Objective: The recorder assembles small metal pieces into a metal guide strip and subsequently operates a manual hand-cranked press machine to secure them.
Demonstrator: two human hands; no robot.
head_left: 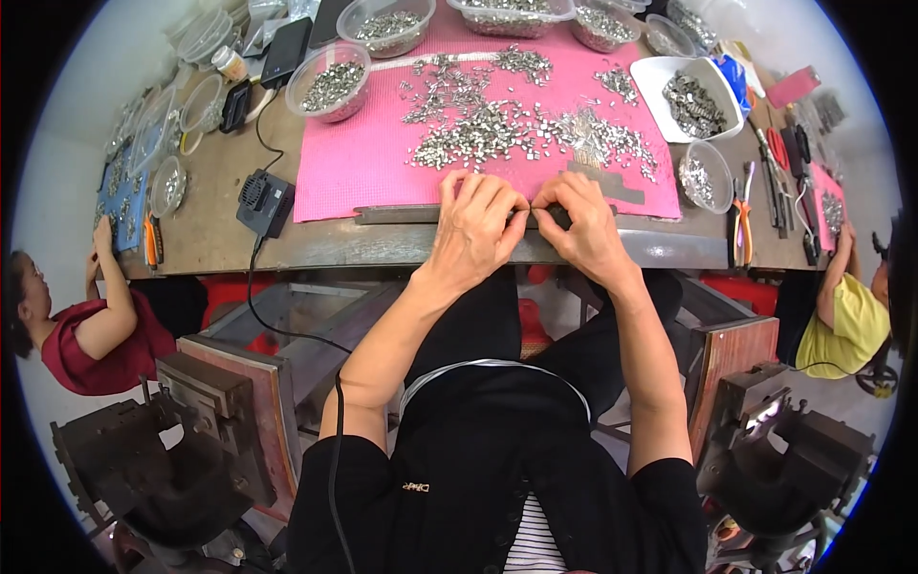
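At the near edge of the bench, my left hand (478,222) and my right hand (583,222) face each other, thumbs and forefingers pinched together. Whatever sits between the fingertips is too small or too hidden to name. Beneath my left hand a long dark metal bar (394,216) runs along the bench edge. Just beyond my fingers, many small shiny metal pieces (478,132) lie heaped on a pink mat (330,177). A grey-brown flat strip (612,184) rests on the mat beyond my right hand.
Plastic tubs of metal parts (330,88) line the far side, with a white tray (655,96) at the right. A black adapter (265,203) with a cable sits left. Orange-handled pliers (736,230) lie right. Two other people (86,340) work at either side.
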